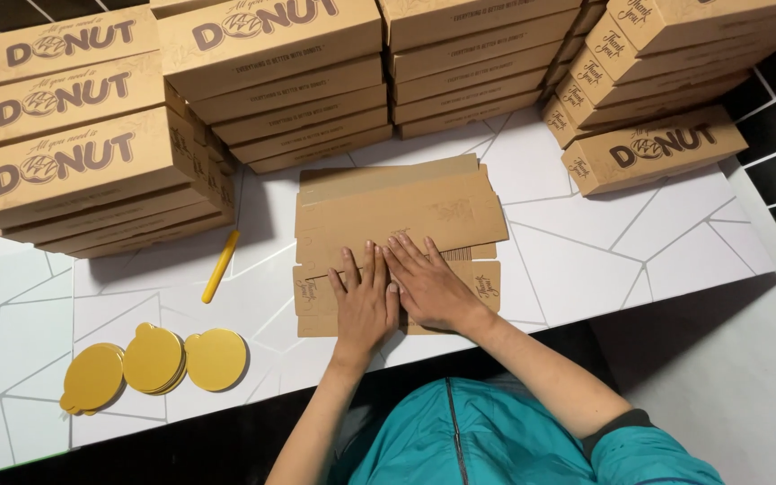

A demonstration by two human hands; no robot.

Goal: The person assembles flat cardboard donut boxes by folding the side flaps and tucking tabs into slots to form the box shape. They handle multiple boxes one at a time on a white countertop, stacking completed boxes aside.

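The flat cardboard blanks (397,224) lie stacked in the middle of the white desk (586,251), between piles of folded brown boxes (74,162). They look light, thin and stiff along the creases, best taken by an edge or flap. Both the left hand (363,301) and right hand (428,287) press flat on the near flap, fingers spread, grip open, clasping nothing. Plain brown board with faint print.
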